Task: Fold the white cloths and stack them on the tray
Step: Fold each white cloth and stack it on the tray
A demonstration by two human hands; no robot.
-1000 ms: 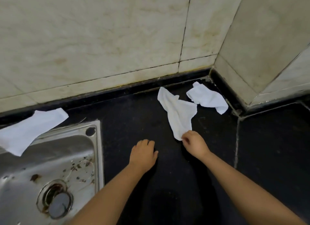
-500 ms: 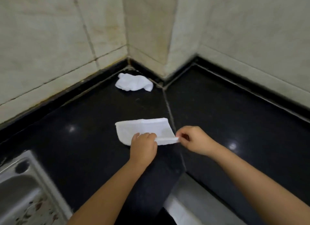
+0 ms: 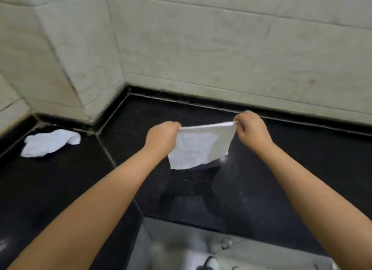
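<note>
Black counter (image 3: 261, 189), left hand (image 3: 163, 138), right hand (image 3: 252, 129) pinching white cloth (image 3: 199, 147) taut

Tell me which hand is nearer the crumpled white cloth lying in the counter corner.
Left. The left hand is right of the crumpled white cloth; the right hand is farther right.

You hold one white cloth (image 3: 198, 147) taut by its two top corners, your left hand (image 3: 162, 138) pinching one and your right hand (image 3: 252, 129) the other. It hangs flat above the black tabletop (image 3: 261, 179), its lower edge uneven. A second white cloth (image 3: 50, 142) lies crumpled on the tabletop by the left wall corner, well apart.
</note>
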